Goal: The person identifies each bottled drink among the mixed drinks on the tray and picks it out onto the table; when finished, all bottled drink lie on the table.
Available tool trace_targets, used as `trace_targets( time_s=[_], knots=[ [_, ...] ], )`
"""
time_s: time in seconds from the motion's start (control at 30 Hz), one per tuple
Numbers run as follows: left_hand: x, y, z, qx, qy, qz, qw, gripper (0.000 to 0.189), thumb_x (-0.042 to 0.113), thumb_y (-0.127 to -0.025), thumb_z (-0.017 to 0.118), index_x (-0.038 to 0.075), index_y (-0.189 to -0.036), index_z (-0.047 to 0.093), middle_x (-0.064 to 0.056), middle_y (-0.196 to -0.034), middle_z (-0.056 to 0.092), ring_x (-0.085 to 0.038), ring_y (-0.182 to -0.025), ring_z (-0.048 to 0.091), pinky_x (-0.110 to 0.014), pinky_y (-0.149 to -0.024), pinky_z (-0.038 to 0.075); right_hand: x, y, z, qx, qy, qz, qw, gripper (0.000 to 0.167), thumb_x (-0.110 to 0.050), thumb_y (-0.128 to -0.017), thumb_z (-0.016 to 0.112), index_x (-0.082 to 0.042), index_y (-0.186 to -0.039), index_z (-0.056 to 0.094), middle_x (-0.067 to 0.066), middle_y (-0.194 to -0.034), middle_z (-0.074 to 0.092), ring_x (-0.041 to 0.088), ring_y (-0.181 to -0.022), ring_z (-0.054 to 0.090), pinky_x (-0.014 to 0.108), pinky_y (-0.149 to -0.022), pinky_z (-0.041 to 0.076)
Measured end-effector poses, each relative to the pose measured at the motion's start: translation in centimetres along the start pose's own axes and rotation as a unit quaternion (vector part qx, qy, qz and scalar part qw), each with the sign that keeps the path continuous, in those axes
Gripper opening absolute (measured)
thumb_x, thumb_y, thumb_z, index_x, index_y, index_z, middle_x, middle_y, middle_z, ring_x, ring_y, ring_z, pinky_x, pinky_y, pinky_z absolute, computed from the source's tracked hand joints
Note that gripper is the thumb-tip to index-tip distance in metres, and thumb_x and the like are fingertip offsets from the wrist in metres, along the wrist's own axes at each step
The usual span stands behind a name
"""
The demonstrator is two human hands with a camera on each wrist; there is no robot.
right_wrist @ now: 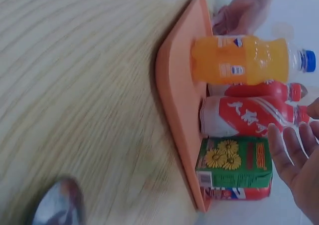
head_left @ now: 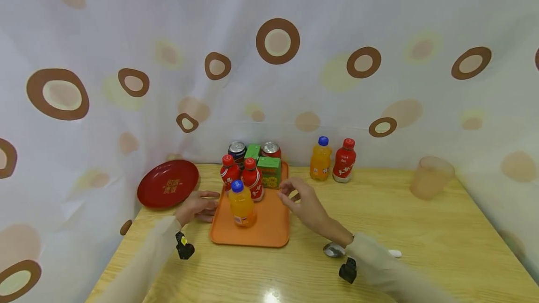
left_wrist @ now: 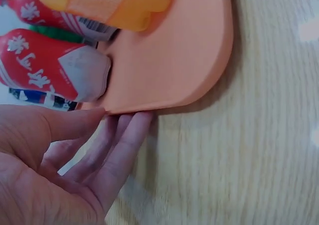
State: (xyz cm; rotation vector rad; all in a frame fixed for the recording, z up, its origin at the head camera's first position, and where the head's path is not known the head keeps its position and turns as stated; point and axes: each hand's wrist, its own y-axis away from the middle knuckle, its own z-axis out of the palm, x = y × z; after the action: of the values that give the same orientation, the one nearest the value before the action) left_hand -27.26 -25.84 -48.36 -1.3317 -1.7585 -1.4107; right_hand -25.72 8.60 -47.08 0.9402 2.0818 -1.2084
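An orange tray (head_left: 269,228) lies on the table, carrying several drinks. On it stand an orange-juice bottle (head_left: 242,207) with a blue cap, two red-capped bottles (head_left: 252,181), two green cartons (head_left: 269,172), a dark can (head_left: 237,151) and a red can (head_left: 271,150). My left hand (left_wrist: 75,160) is at the tray's left rim, its thumb tip and extended fingertips touching the edge. Off the tray's right side hovers my right hand (head_left: 307,205), fingers loosely bent and holding nothing. In the right wrist view, the right fingers (right_wrist: 284,155) appear beside the green carton (right_wrist: 234,160).
A red plate (head_left: 168,183) sits at the back left. Right of the tray stand another orange-juice bottle (head_left: 321,160) and red bottle (head_left: 344,162). A translucent cup (head_left: 431,177) is farther right. Below the right forearm lies a spoon (head_left: 334,249). A patterned curtain (head_left: 311,92) hangs behind.
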Motion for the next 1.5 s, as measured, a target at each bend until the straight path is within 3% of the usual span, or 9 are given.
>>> trace_targets(
  time_s=[0.1, 0.2, 0.43, 0.57, 0.67, 0.9, 1.07, 1.37, 1.5],
  knots=[
    [-0.2, 0.1, 0.6, 0.026, -0.01, 0.018, 0.9995, 0.046, 0.003, -0.101, 0.063, -0.012, -0.143, 0.053, -0.027, -0.116, 0.074, -0.034, -0.098, 0.077, -0.044, -0.077, 0.066, -0.5, -0.4, 1.2, -0.032, -0.015, 0.014, 0.9993, 0.013, -0.005, -0.099, 0.071, -0.006, -0.112, 0.07, 0.005, -0.102, 0.068, 0.017, -0.093, 0.065, 0.031, -0.074, 0.062],
    [-0.1, 0.2, 1.2, 0.048, -0.018, 0.028, 0.9983, 0.042, 0.0, -0.098, 0.064, -0.012, -0.138, 0.058, -0.028, -0.112, 0.074, -0.036, -0.098, 0.076, -0.044, -0.074, 0.066, -0.9, -0.7, 1.8, -0.037, -0.025, 0.014, 0.9989, 0.013, -0.006, -0.099, 0.071, -0.004, -0.112, 0.072, 0.005, -0.103, 0.068, 0.018, -0.093, 0.065, 0.035, -0.076, 0.063],
    [-0.5, 0.8, 1.7, 0.051, -0.028, 0.036, 0.9977, 0.041, 0.0, -0.099, 0.064, -0.013, -0.138, 0.058, -0.03, -0.118, 0.072, -0.039, -0.104, 0.074, -0.041, -0.071, 0.066, -0.9, -0.3, 3.6, -0.037, -0.056, 0.024, 0.9974, 0.018, -0.004, -0.098, 0.071, 0.002, -0.115, 0.069, 0.013, -0.106, 0.07, 0.027, -0.098, 0.067, 0.033, -0.079, 0.063],
    [-1.3, 1.8, 1.6, 0.067, -0.049, 0.042, 0.9956, 0.039, -0.004, -0.097, 0.064, -0.015, -0.134, 0.059, -0.028, -0.115, 0.071, -0.034, -0.097, 0.075, -0.039, -0.068, 0.066, -1.3, -0.1, 5.7, -0.071, -0.085, 0.035, 0.9932, 0.033, -0.009, -0.099, 0.072, 0.005, -0.127, 0.062, 0.021, -0.119, 0.065, 0.037, -0.109, 0.063, 0.044, -0.088, 0.063],
    [-1.7, 2.1, 1.2, 0.078, -0.056, 0.047, 0.9943, 0.039, -0.006, -0.096, 0.063, -0.016, -0.134, 0.059, -0.026, -0.113, 0.071, -0.029, -0.091, 0.075, -0.037, -0.065, 0.066, -2.0, -0.5, 7.0, -0.095, -0.086, 0.028, 0.9914, 0.047, -0.015, -0.099, 0.074, 0.003, -0.137, 0.055, 0.021, -0.128, 0.06, 0.04, -0.117, 0.059, 0.051, -0.095, 0.059],
    [-1.1, 1.4, 0.8, 0.054, -0.043, 0.047, 0.9965, 0.042, -0.002, -0.097, 0.063, -0.016, -0.137, 0.057, -0.031, -0.122, 0.07, -0.03, -0.093, 0.076, -0.037, -0.065, 0.065, -2.8, -1.6, 8.1, -0.103, -0.055, 0.038, 0.9924, 0.063, -0.021, -0.095, 0.079, -0.005, -0.148, 0.051, 0.01, -0.138, 0.059, 0.027, -0.122, 0.058, 0.05, -0.103, 0.055],
    [-0.6, 1.2, 1.1, 0.049, -0.047, 0.054, 0.9962, 0.041, -0.004, -0.096, 0.063, -0.018, -0.134, 0.057, -0.032, -0.117, 0.07, -0.031, -0.089, 0.076, -0.037, -0.062, 0.065, -2.4, -1.8, 8.7, -0.105, -0.055, 0.059, 0.9912, 0.071, -0.025, -0.094, 0.08, -0.006, -0.154, 0.048, 0.011, -0.151, 0.057, 0.029, -0.131, 0.059, 0.05, -0.108, 0.053],
    [-0.3, 0.4, 1.2, 0.034, -0.037, 0.049, 0.9975, 0.041, -0.004, -0.098, 0.061, -0.017, -0.136, 0.056, -0.031, -0.118, 0.071, -0.033, -0.096, 0.075, -0.04, -0.067, 0.066, -1.9, -2.3, 9.0, -0.104, -0.076, 0.086, 0.9879, 0.078, -0.019, -0.093, 0.082, -0.003, -0.158, 0.043, 0.012, -0.159, 0.049, 0.03, -0.139, 0.053, 0.051, -0.113, 0.049],
    [0.0, 0.3, 1.3, 0.036, -0.041, 0.054, 0.9971, 0.041, -0.004, -0.098, 0.062, -0.017, -0.136, 0.057, -0.031, -0.118, 0.071, -0.033, -0.097, 0.075, -0.039, -0.066, 0.066, -1.7, -2.4, 8.7, -0.112, -0.09, 0.091, 0.9854, 0.078, -0.018, -0.093, 0.081, -0.004, -0.159, 0.041, 0.012, -0.157, 0.051, 0.03, -0.135, 0.057, 0.049, -0.111, 0.051]
  ],
)
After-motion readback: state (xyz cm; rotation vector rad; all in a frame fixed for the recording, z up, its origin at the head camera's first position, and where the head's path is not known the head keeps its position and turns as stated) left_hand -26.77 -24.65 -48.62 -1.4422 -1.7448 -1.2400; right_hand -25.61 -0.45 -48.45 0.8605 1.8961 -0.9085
